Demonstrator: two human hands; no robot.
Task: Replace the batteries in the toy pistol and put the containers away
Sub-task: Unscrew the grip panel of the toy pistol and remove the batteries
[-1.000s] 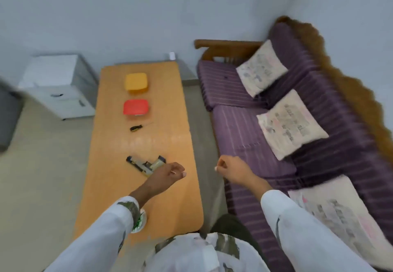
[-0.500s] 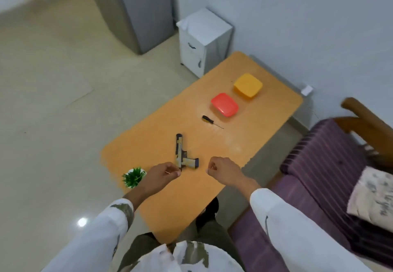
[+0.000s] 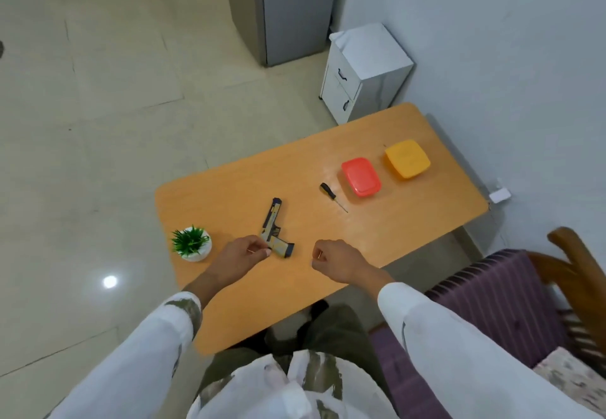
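Observation:
The toy pistol (image 3: 274, 228) lies flat on the orange table (image 3: 393, 238), muzzle pointing away from me. My left hand (image 3: 241, 254) hovers at the pistol's grip with curled fingers, and its fingertips just reach the butt. My right hand (image 3: 337, 263) is a loose fist above the table, right of the pistol, holding nothing. A black-handled screwdriver (image 3: 332, 195) lies further back. Behind it stand a red lidded container (image 3: 360, 176) and a yellow lidded container (image 3: 407, 158), both closed.
A small potted plant (image 3: 191, 243) stands at the table's left end, close to my left hand. A white drawer cabinet (image 3: 364, 71) and a grey appliance (image 3: 288, 8) stand beyond the table. A purple sofa (image 3: 501, 297) is at my right.
The view has swung left and settled over the table. Both hands keep their curled pose; the left has drawn closer to the pistol's grip.

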